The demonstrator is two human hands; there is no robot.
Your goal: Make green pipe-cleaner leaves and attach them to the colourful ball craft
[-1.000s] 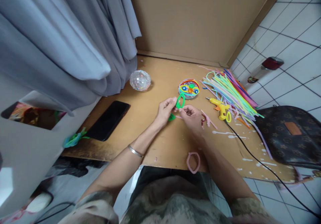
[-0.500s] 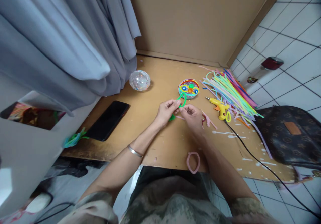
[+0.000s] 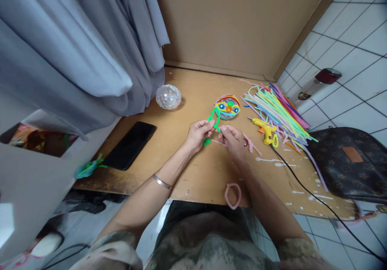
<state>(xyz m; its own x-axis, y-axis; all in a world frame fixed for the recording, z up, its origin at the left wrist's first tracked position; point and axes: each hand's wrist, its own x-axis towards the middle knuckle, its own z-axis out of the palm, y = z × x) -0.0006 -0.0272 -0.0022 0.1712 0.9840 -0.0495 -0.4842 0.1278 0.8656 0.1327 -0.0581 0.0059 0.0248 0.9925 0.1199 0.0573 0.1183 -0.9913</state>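
A bright green pipe cleaner (image 3: 218, 117), bent into a narrow loop with its peak pointing away from me, is between my hands. My left hand (image 3: 201, 133) pinches its left side. My right hand (image 3: 232, 136) is closed on its lower right end. Just beyond the loop lies a round ball decorated with colourful pipe cleaners (image 3: 227, 107), with two blue eyes and an orange middle. A small green piece (image 3: 207, 142) lies by my left hand. Pink pipe cleaner bits (image 3: 249, 144) lie beside my right hand, partly hidden by it.
A clear ball (image 3: 168, 97) and a black phone (image 3: 130, 145) are on the left. To the right are a yellow glue gun (image 3: 265, 130) with a trailing cord, a pile of pipe cleaners (image 3: 276, 109) and a dark bag (image 3: 350, 161). A pink loop (image 3: 232, 196) lies at the front edge.
The green loop has shifted left and tilted, and its lower right end now shows. My hands have drawn slightly apart, the left one moving a little left.
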